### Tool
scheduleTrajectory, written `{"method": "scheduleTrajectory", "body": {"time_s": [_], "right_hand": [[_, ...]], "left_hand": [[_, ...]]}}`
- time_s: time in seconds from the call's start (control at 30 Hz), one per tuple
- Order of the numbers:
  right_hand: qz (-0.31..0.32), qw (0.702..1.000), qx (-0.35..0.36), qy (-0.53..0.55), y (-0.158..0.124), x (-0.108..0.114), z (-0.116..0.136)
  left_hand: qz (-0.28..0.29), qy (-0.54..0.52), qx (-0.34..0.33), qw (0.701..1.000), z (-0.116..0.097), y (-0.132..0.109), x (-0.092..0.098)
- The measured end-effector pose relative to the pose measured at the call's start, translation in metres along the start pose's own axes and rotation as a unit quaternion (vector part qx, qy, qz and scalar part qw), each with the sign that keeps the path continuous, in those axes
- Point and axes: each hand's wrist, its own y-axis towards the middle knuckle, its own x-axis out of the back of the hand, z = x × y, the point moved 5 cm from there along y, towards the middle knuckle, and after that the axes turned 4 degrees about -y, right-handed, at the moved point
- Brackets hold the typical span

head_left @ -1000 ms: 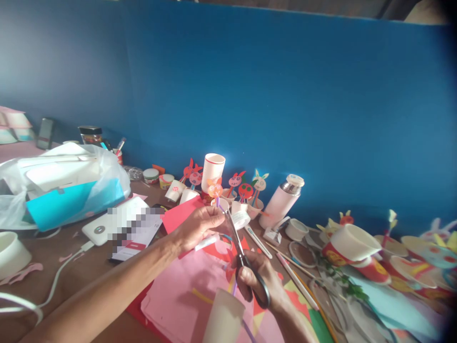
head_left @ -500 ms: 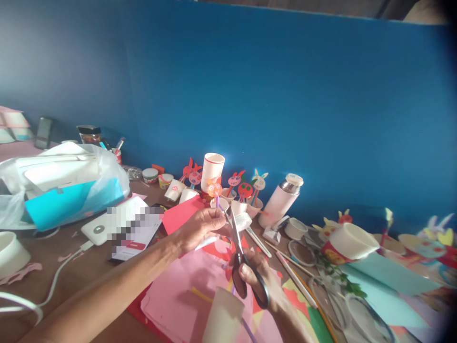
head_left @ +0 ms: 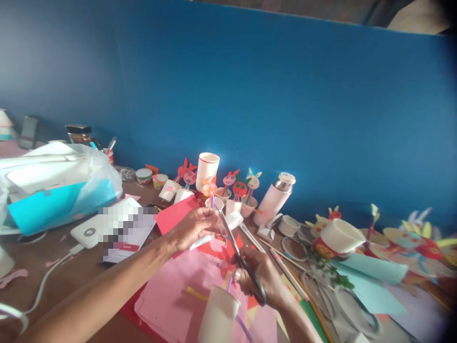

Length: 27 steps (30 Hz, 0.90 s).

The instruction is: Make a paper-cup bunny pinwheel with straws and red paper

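My right hand (head_left: pixel 259 281) grips black-handled scissors (head_left: pixel 240 257), with the blades pointing up and left toward my left hand (head_left: pixel 194 227). The left hand's fingers are pinched on a purple straw topped with an orange paper face (head_left: pixel 209 189), held just above the scissor tips. A thin white stick (head_left: pixel 197 243) shows under the left hand. Below both hands lie pink paper sheets (head_left: pixel 171 297) and a white paper cup (head_left: pixel 217 317) with a straw in it.
Paper cups with animal-face sticks (head_left: pixel 235 188) line the blue wall (head_left: pixel 285 109), beside a white thermos (head_left: pixel 273 197). A plastic bag with blue boxes (head_left: pixel 53 188), a power bank (head_left: pixel 87 232) and a cable lie left. Cups, tape rings and coloured paper (head_left: pixel 371 271) clutter the right.
The scissor blades, apart half a second ago, have come together at the straw. The view has shifted slightly, so everything sits a little further left.
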Motion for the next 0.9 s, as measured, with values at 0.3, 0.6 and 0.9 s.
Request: {"method": "scheduleTrajectory", "body": {"time_s": [0.3,0.6,0.9], "right_hand": [[-0.019,0.981,0.037,-0.188,-0.046,0.041,0.009],[-0.14,0.83,-0.224,-0.491,-0.091,0.11,-0.063],[-0.11,0.74,-0.321,-0.58,-0.096,0.101,-0.071]], "left_hand": [[0.005,-0.004,0.014,1.0,-0.002,-0.001,-0.001],[0.001,-0.003,0.016,1.0,-0.003,0.0,-0.007],[0.024,-0.014,0.007,1.0,0.0,0.0,-0.005]]}}
